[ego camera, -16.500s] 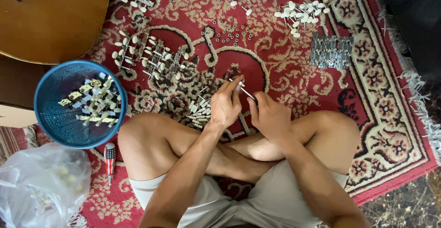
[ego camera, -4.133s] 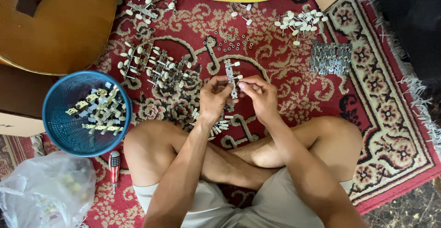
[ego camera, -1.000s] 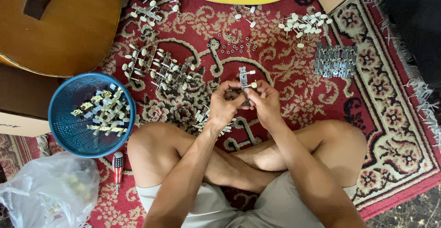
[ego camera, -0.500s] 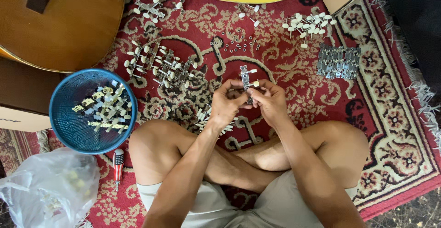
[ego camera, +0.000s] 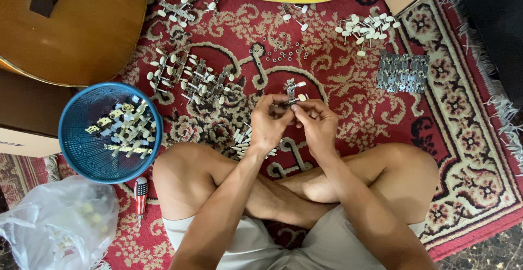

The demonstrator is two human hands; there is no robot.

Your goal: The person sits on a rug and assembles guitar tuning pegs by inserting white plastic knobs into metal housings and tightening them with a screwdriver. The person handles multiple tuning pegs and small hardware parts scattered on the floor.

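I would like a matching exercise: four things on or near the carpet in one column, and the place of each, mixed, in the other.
Things:
1. blue basket
2. screwdriver
3. brown guitar
4. plastic bag

Places:
A. top left corner
B. bottom left corner
C. beside the person's left knee, holding metal parts
D. on the carpet just below the basket

Pairs: 1-C, 2-D, 3-A, 4-B

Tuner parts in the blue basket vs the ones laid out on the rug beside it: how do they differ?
The parts in the blue basket are a jumbled heap with yellowish, gold-toned plates; the set on the rug is spread out in rough rows with silvery metal. The heap is contained by the basket wall, while the rug set lies loose on the red carpet. Both have pale cream knobs.
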